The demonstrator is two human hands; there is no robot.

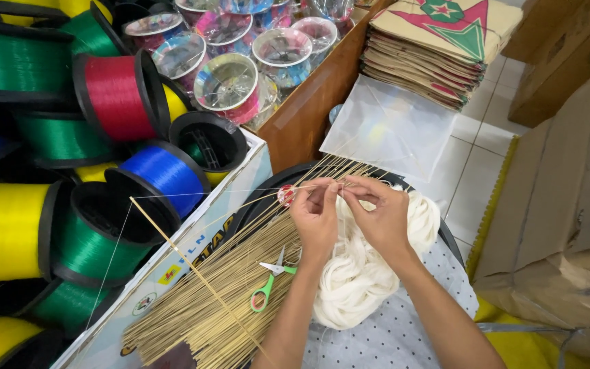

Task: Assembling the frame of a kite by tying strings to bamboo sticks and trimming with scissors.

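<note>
A tiled floor (476,147) crowded with cardboard boxes (561,205) surrounds a lap holding a round tray (268,188). The left hand (315,215) and right hand (380,219) pinch a thin thread (206,194) together above white string (356,273). Bamboo sticks (220,294) and green scissors (268,283) lie just beside. Thread spools (114,96) crowd the left; stacked kites (438,41) sit beyond.

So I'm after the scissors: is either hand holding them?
No: the green-handled scissors lie on the sticks, while the left hand and right hand pinch thin thread above them.
</note>
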